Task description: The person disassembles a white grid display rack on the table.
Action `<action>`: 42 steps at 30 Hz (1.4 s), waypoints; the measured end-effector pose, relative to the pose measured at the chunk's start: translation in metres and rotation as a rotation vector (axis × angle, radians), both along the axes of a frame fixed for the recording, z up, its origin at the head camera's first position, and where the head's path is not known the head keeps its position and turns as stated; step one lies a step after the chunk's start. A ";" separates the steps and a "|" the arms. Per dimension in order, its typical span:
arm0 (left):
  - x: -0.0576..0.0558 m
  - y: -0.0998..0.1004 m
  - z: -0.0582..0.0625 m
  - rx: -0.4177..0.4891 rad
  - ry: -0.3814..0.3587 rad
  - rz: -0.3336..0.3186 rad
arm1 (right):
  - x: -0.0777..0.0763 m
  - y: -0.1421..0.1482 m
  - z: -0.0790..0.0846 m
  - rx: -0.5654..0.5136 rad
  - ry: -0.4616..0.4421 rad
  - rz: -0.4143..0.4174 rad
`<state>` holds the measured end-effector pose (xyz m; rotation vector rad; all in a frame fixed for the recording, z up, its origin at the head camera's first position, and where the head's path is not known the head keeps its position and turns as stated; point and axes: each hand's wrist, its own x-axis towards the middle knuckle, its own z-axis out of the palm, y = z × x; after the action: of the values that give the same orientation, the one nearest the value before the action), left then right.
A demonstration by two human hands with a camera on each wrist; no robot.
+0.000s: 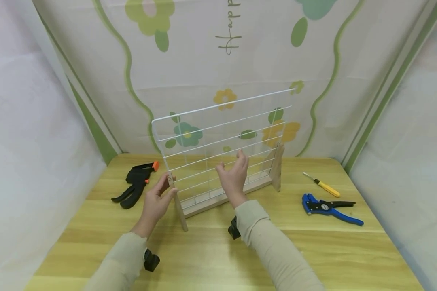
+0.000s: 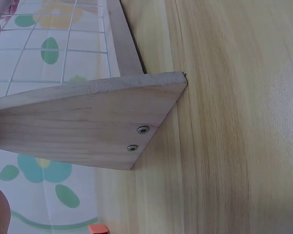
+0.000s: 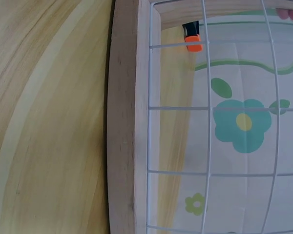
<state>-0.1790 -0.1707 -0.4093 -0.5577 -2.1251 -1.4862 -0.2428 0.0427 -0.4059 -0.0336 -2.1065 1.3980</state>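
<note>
Wire rack: a white metal-wire grid (image 1: 222, 140) stands upright, tilted, in a pale bare-wood stand near the middle of the table, toward its far edge.
Stand: a tapered left wooden side panel (image 2: 78, 122) and a matching right wooden side panel (image 1: 276, 171) are joined by a straight wooden bottom bar (image 1: 211, 203), with the grid's lower edge along it.
Fixings: two round metal screw heads (image 2: 143, 129) show low on the left panel's outer face.
Left hand: the left hand (image 1: 156, 204) grasps the left panel near its top, thumb and fingers on either side.
Right hand: the right hand (image 1: 234, 176) is in front of the grid, thumb and forefinger spread apart, gripping nothing visible; whether it touches the wires I cannot tell.
Left of the rack: a black clamp with orange tips (image 1: 135, 176) lies on the table.
Right of the rack: a small yellow-handled screwdriver (image 1: 329, 188) lies beyond a blue-and-black wire stripper (image 1: 331, 208).
Tabletop: light yellowish wood grain (image 1: 200, 254).
Backdrop: white cloth printed with flowers (image 1: 266, 68).
</note>
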 end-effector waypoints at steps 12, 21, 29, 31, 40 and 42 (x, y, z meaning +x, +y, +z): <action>-0.002 -0.005 0.003 -0.034 -0.046 -0.021 | -0.002 -0.001 0.000 -0.020 0.049 0.016; -0.002 -0.005 0.003 -0.025 -0.057 -0.040 | -0.001 -0.002 0.004 -0.018 0.046 0.014; -0.001 -0.007 0.003 -0.049 -0.030 -0.036 | 0.000 -0.002 0.006 -0.018 0.024 0.016; -0.002 -0.007 0.003 -0.064 0.005 -0.038 | 0.000 -0.002 0.007 -0.015 0.021 0.017; -0.003 -0.006 0.002 -0.077 0.099 -0.041 | -0.001 -0.001 0.007 -0.017 0.008 0.016; -0.003 -0.006 0.002 -0.080 0.107 -0.038 | 0.000 0.000 0.007 -0.016 0.007 0.018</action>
<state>-0.1819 -0.1765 -0.4078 -0.6939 -2.1093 -1.3642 -0.2431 0.0426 -0.3986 -0.0162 -2.0942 1.4236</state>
